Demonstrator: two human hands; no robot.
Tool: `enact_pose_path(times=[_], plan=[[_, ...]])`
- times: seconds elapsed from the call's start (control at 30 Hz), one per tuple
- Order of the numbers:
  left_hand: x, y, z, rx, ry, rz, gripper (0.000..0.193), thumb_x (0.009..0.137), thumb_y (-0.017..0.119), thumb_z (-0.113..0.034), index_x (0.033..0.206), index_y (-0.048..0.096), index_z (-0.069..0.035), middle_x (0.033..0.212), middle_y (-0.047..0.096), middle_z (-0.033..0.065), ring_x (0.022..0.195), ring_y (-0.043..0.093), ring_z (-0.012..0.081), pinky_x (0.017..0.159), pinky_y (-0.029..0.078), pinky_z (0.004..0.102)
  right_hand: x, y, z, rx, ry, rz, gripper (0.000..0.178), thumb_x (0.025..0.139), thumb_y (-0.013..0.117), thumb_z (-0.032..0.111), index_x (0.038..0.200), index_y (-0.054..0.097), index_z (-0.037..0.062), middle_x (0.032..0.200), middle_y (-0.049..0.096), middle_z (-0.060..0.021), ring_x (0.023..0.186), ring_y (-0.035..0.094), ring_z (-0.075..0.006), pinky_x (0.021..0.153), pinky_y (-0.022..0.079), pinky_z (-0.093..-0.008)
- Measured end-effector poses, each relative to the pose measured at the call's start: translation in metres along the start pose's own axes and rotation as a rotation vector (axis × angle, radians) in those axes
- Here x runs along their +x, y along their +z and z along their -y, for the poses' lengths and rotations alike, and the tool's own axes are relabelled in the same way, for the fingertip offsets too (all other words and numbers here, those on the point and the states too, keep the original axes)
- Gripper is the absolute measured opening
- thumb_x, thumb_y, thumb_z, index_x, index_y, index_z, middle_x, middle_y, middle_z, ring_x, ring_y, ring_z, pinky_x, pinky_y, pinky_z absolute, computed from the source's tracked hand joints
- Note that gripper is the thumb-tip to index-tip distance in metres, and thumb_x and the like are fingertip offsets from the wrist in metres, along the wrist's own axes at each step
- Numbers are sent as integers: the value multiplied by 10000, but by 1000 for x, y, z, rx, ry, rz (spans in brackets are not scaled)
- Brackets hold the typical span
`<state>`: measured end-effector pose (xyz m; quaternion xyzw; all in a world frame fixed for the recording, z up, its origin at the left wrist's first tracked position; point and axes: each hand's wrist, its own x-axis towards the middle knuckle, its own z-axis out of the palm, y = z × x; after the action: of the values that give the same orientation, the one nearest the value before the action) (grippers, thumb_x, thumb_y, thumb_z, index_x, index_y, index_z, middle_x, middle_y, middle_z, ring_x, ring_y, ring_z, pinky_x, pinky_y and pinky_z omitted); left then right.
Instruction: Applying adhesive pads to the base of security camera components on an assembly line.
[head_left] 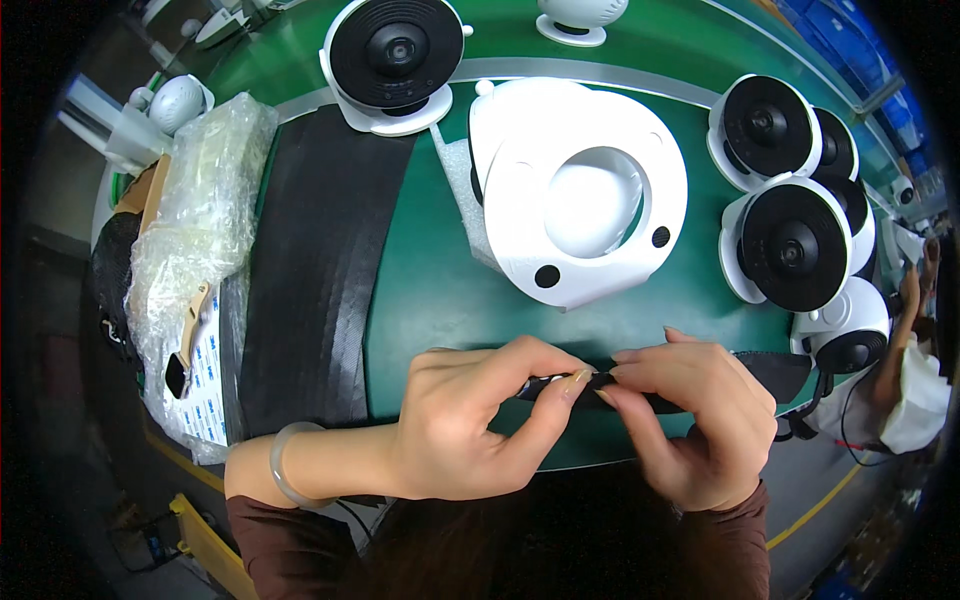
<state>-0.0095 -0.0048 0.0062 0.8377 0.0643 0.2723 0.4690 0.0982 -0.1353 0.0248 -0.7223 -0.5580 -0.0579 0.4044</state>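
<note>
My left hand pinches a small black piece between thumb and index finger, close to the near edge of the table. My right hand has its thumb and index finger closed on the other end of this piece. A black textured strip shows beyond my right hand; whether it joins the held piece is hidden. Just past my hands lies a white rounded housing with a large round opening. Two black round pads, a left pad and a right pad, sit on its face.
A black-faced white fan-like device stands at the back, with several similar devices on the right. A wide black sheet covers the left of the green table. Beside it are plastic wrap and a watch. Another person's arm shows far right.
</note>
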Motion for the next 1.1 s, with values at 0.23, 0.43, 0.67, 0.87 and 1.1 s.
enact_pose_path(times=[0.23, 0.43, 0.67, 0.87, 1.1], plan=[[0, -1, -1, -10, -10, -1, 37, 734, 596, -23, 747, 578, 5, 602, 590, 67, 483, 576, 155, 442, 433, 225, -1, 2, -1, -18, -35, -20, 173, 614, 689, 35, 770, 612, 36, 760, 620, -69, 643, 598, -187, 641, 500, -312], [0, -1, 1, -97, -130, 11, 35, 752, 585, -31, 758, 580, 3, 611, 592, 69, 483, 566, 134, 457, 440, 216, 6, -1, -3, 19, 31, 80, 142, 620, 676, 22, 738, 600, 37, 758, 615, -85, 643, 594, -219, 657, 493, -328], [1, 7, 7, -273, -241, 3, 53, 767, 568, -28, 798, 551, 11, 618, 596, 63, 513, 563, 88, 478, 444, 201, 49, -27, -12, 182, 235, -150, 88, 794, 507, 34, 807, 545, -45, 956, 591, -161, 845, 554, -162, 781, 417, -249], [0, 6, 6, -384, -384, -6, 389, 775, 561, -14, 1037, 280, 51, 637, 598, 114, 578, 590, 126, 518, 480, 221, 81, -21, -27, 332, 311, -18, 98, 783, 565, 42, 824, 577, -46, 822, 610, -89, 740, 547, -98, 704, 428, -193], [4, 4, 9, -195, -223, 26, 408, 770, 574, -15, 1028, 279, 97, 605, 591, 114, 533, 591, 143, 481, 495, 239, 82, -19, -27, 234, 290, -14, 69, 759, 589, 16, 797, 581, -40, 762, 590, -48, 704, 542, -83, 672, 428, -188]])
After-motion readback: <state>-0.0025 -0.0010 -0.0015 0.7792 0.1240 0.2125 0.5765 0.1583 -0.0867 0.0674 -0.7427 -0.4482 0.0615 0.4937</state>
